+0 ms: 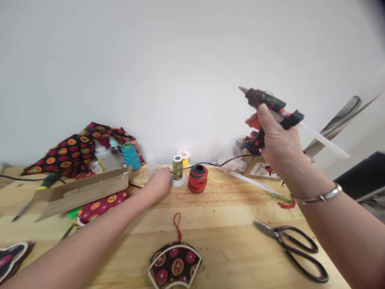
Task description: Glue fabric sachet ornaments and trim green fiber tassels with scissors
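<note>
My right hand (275,132) is wrapped round the handle of a black glue gun (266,100), raised above the table with its nozzle toward the upper left. A clear glue stick (325,139) sticks out of its back. At the back of the table, my left hand (159,182) is closed beside a spool of gold thread (177,167); a black cord (222,162) runs by it, and its fingertips are hidden. A fan-shaped patterned fabric pendant (177,265) with a pale border and a red loop (177,224) lies in front.
A red thread cone (197,179) stands mid-table. Black-handled scissors (291,245) lie at right, with clear glue sticks (252,180) behind. On the left are a cardboard tray (87,188), patterned fabric (72,148), bottles (105,156) and a screwdriver (45,182). A wall rises behind.
</note>
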Motion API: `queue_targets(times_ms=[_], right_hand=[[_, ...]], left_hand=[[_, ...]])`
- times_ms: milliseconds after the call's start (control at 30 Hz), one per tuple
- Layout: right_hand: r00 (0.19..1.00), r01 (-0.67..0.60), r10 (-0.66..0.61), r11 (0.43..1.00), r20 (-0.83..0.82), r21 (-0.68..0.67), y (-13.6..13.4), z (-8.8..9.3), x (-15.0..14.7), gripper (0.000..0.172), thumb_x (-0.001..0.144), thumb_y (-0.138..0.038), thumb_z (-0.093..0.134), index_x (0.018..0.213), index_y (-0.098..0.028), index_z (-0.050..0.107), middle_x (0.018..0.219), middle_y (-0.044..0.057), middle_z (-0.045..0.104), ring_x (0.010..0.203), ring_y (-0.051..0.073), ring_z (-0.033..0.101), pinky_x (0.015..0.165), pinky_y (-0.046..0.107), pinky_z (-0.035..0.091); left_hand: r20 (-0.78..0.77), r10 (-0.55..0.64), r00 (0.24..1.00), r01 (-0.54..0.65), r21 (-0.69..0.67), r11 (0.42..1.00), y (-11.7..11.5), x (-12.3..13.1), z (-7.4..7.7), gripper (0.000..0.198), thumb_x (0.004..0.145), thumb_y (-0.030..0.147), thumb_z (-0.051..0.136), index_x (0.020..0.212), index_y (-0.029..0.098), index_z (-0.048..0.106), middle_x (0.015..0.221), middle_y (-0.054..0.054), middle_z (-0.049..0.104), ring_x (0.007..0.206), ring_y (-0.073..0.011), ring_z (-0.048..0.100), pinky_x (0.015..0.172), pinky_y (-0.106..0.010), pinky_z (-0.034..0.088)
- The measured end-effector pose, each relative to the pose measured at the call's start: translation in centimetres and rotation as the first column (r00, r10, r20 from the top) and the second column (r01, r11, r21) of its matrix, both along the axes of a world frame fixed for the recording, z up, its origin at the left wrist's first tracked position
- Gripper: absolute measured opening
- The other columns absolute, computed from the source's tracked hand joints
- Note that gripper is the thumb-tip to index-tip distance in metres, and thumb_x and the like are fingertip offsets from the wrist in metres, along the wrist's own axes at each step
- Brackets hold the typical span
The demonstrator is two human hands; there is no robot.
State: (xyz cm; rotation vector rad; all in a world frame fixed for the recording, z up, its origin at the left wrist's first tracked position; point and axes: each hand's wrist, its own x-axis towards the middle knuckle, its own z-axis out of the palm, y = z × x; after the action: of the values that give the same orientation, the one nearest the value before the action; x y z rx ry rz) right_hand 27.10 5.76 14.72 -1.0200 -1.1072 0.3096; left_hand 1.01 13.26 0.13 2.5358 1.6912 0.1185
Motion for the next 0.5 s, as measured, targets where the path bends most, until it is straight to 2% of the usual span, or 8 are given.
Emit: queue_targets(times_ms=[233, 367, 500], right_hand=[[0.991, -0.126, 0.119, 0.981, 0.054, 0.146, 3.0, 5.4, -2.2, 0.028, 0.081, -0.049, 0.062, 0.077, -0.021, 0.057, 0.073, -0.001, 0.058, 0.067, 0.012, 0.056, 0.049, 0.024, 0.038], [0.976, -0.217, 0.204, 0.954, 0.083, 0.209, 3.1, 8.4, -3.4, 0.031, 0.087, -0.049, 0.055, 0.073, -0.022, 0.050, 0.076, -0.002, 0.056, 0.069, 0.010, 0.056, 0.051, 0.023, 0.039], [0.939, -0.334, 0.342, 0.893, 0.029, 0.302, 2.3, 10.8, -4.8, 0.026, 0.093, -0.039, 0.049, 0.075, -0.020, 0.049, 0.075, -0.004, 0.050, 0.069, 0.008, 0.056, 0.050, 0.021, 0.035]], left_hand=[[0.010, 0.080, 0.997, -0.079, -0.050, 0.996, 0.0, 0.8, 1.3, 0.033, 0.088, 0.030, 0.058, 0.118, 0.019, 0.056, 0.120, -0.009, 0.059, 0.099, -0.0235, 0.062, 0.081, -0.044, 0.053], [0.046, 0.129, 0.991, -0.127, -0.050, 0.991, -0.1, 1.2, 2.0, 0.033, 0.088, 0.030, 0.058, 0.118, 0.019, 0.056, 0.120, -0.008, 0.060, 0.099, -0.0235, 0.062, 0.081, -0.044, 0.053], [0.091, 0.183, 0.979, -0.181, -0.033, 0.983, 0.0, 1.2, 2.2, 0.034, 0.087, 0.030, 0.059, 0.119, 0.019, 0.056, 0.120, -0.009, 0.059, 0.099, -0.0238, 0.062, 0.081, -0.043, 0.053]])
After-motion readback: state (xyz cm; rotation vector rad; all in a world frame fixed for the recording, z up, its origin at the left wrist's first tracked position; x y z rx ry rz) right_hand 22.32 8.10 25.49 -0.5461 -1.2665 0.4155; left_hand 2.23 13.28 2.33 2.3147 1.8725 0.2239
